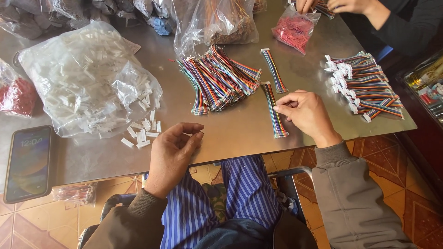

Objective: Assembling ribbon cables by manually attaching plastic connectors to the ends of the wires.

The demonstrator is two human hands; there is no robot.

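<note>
A person seated at a metal surface (240,129) is pinching the upper part of a rainbow ribbon cable (275,113) with the right hand (302,110), thumb and forefinger closing in a narrow grip on its strands, while the left hand (173,147) is curling near the front rim, fingertips drawn together; whether that grip is holding one of the small white connectors cannot be told. The cable is lying flat at about five o'clock from the big heap of cables (219,78), its lower end reaching close to the front edge, so a careless tug is likely to drag it over the rim and onto the tiled floor (406,207). Loose white connectors (140,133) are spilling from the torn clear bag (87,78) at ten o'clock from the left hand, lying near the same edge, where a sweeping sleeve could brush them off. A phone (28,161) is resting at the near left corner, partly over the rim. Finished cables (364,85) are piling at two o'clock, and a co-worker's hands (332,5) are working by a bag of red parts (293,30) at twelve. Bare metal between the two hands is offering the widest open room.
</note>
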